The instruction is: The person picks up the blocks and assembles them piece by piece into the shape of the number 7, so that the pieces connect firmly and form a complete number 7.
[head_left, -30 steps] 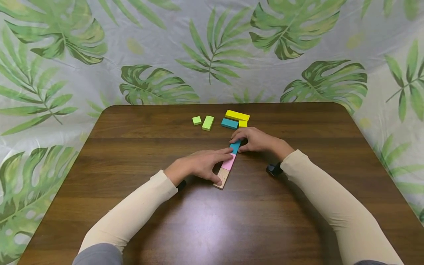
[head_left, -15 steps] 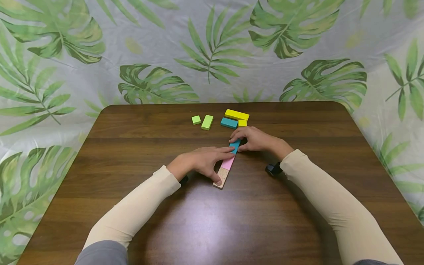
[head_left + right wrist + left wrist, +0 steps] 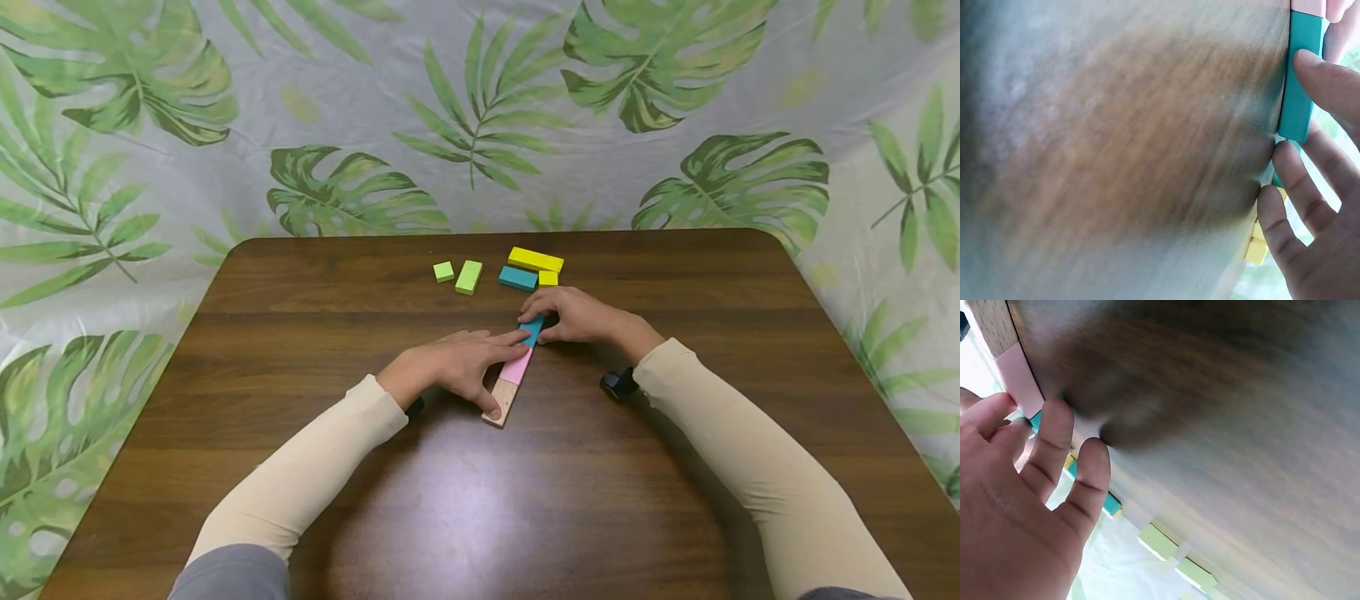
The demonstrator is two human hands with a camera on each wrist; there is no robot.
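In the head view, three blocks lie end to end in a slanting row: a plain wood block [image 3: 505,395] nearest, then a pink block [image 3: 514,370], then a teal block [image 3: 536,325]. My left hand [image 3: 465,365] lies across the row, its thumb on the plain block and its outstretched fingertips at the pink and teal ones. At the far end my right hand [image 3: 581,317] holds the teal block between thumb and fingers. The right wrist view shows that thumb on the side of the teal block [image 3: 1302,87], the lower fingers touching the table.
Behind the row lie another teal block [image 3: 519,278], a long yellow block [image 3: 536,259] and a small yellow block [image 3: 548,278]. Left of them are a green block [image 3: 468,277] and a smaller green block [image 3: 443,272]. A leaf-patterned cloth [image 3: 480,125] hangs behind the table [image 3: 637,500].
Over the last second the left hand's fingers have shifted slightly along the row toward the teal block. The right hand and the blocks look unchanged.
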